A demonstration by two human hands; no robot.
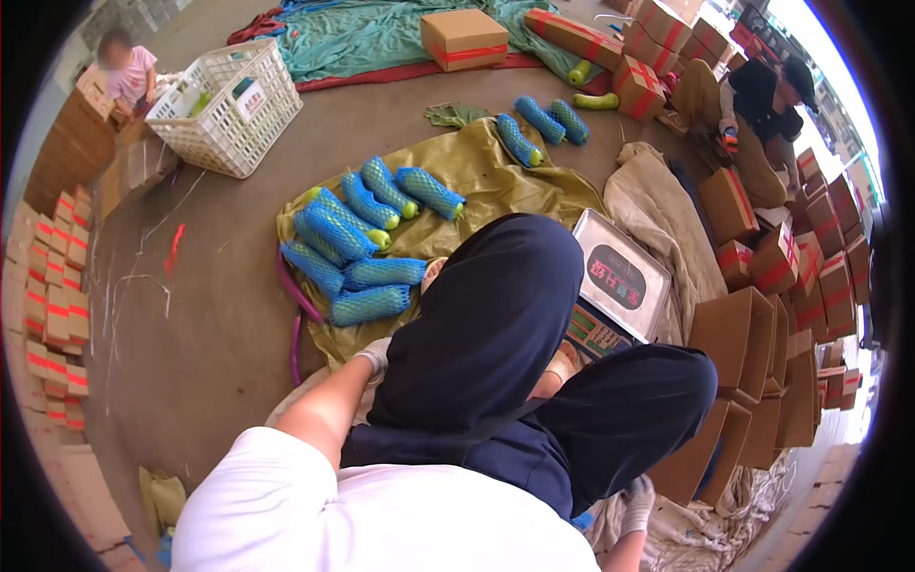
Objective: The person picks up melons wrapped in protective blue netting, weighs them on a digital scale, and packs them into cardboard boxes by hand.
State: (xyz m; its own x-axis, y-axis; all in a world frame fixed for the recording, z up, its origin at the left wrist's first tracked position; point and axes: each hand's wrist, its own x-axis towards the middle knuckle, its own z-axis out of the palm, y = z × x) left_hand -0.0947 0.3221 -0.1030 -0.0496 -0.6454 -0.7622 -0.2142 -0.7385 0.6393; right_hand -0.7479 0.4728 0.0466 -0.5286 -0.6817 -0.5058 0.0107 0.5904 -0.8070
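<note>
My left hand (377, 356), in a pale knit glove, is down beside my left leg, its fingers hidden behind the dark trousers. Close to it on an olive tarp (477, 172) lie several long green gourds in blue foam nets (370, 305). My right hand (637, 503), gloved too, is low by my right thigh, with its fingers partly covered. A bit of blue (583, 520) shows between that hand and my body. In front of my knees stands a digital scale (624, 276) with a metal tray.
Open cartons (729, 343) stand close on my right, and taped boxes (777, 259) pile beyond them. A person (762, 114) crouches there with an orange tool. A white crate (233, 110) and another person (129, 76) are at far left. Stacked small boxes (59, 305) line the left.
</note>
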